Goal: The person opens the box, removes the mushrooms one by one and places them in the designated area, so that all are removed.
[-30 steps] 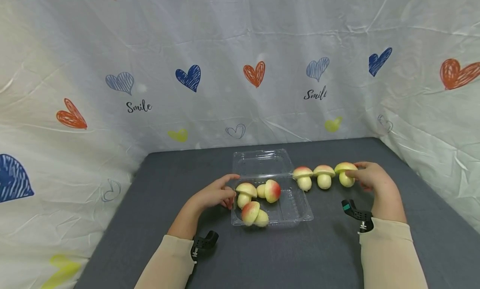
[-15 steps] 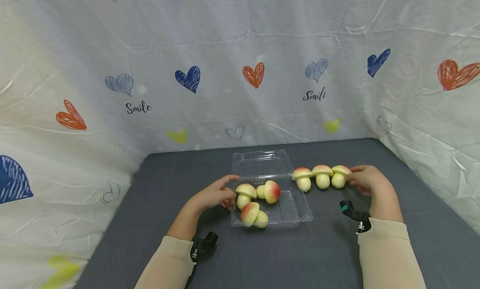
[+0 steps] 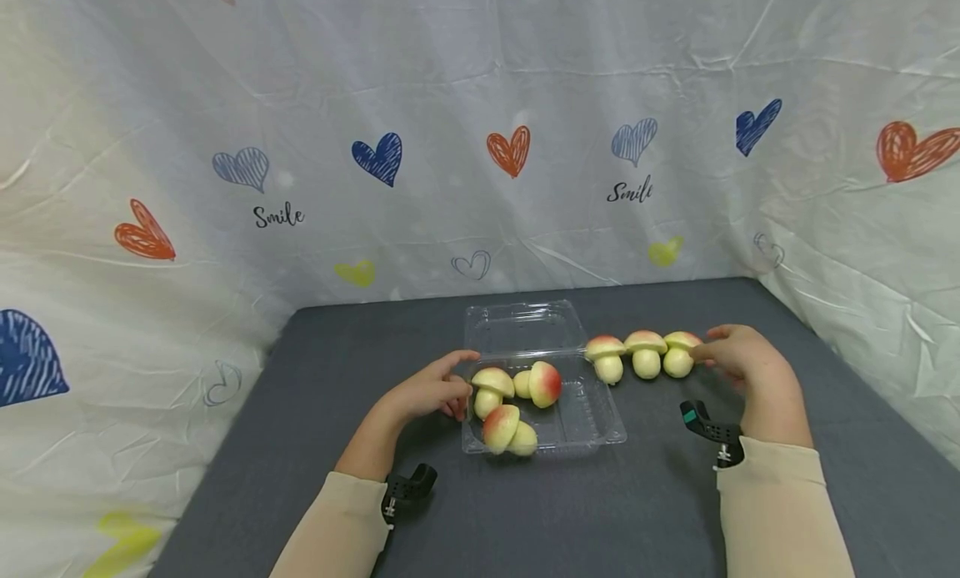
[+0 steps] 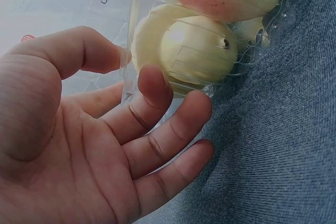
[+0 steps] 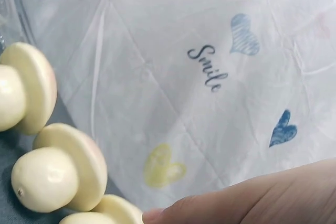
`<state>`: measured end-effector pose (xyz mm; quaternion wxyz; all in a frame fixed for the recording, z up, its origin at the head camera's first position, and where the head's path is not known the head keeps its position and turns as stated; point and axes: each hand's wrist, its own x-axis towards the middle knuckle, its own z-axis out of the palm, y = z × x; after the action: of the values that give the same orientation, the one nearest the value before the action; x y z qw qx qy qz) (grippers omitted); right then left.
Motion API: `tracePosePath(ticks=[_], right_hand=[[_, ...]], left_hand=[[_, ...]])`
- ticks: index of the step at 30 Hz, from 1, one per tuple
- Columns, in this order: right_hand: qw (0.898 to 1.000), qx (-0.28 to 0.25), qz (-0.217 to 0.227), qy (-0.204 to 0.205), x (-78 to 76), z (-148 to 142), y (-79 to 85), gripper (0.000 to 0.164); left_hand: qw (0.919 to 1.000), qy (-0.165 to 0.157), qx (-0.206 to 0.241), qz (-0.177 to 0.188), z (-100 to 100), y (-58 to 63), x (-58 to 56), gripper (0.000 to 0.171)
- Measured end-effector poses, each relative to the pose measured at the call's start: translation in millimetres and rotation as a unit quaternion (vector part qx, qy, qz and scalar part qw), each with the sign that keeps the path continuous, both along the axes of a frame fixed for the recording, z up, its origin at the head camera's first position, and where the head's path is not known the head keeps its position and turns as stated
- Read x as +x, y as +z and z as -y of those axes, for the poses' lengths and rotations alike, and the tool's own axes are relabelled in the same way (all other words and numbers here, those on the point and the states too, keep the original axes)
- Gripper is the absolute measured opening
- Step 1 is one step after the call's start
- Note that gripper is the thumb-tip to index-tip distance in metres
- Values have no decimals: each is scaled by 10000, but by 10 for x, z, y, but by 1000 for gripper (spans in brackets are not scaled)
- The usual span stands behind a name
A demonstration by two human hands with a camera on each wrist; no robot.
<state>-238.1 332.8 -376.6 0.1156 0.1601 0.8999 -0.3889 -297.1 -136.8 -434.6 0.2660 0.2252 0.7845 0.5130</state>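
My left hand [image 3: 427, 390] pinches the left rim of a clear plastic clamshell box [image 3: 577, 411] between thumb and index finger; its other fingers curve loosely beside the wall. In the box lie three toy mushrooms: one with a pale cap [image 3: 492, 382], one with a red cap [image 3: 546, 384] and one tilted at the front [image 3: 501, 428]. Right of the box, three more stand in a row: a left one [image 3: 606, 357], a middle one [image 3: 647, 353] and a right one [image 3: 679, 357]. My right hand [image 3: 750, 365] is at the right one, thumb tip against it, index finger lifted off its cap.
The box's lid [image 3: 521, 324] is folded back behind it on the dark grey tabletop [image 3: 360, 336]. A white curtain [image 3: 435, 86] printed with hearts hangs behind and at the sides. Denim cloth [image 4: 273, 145] shows below the box in the left wrist view.
My right hand has moved the right mushroom leftward against the middle one, then loosened its fingers from it. My left hand has stayed at the box's rim.
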Motion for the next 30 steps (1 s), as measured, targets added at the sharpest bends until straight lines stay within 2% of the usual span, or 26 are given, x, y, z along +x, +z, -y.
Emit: tracePosePath(ticks=[9,13,18,23,30], right_hand=[[9970,568,-269,462,84,242,263,83],[9942,638,-463,729,73,394,338,83],[9909,620,-696,967,68,537,380,82],[9887,332,-895,1158,70,674,391,78],[9834,282,-926,1538,72,910,402,78]], left_hand=[[10000,-4,20,42,0,2,-1,72],[10000,-8,31,43,1,5,-1,71],[10000,-27,41,37,-1,-1,-8,70],[10000,-23,31,30,0,-10,-17,70],[10000,-17,13,5,2,-9,-15,70]])
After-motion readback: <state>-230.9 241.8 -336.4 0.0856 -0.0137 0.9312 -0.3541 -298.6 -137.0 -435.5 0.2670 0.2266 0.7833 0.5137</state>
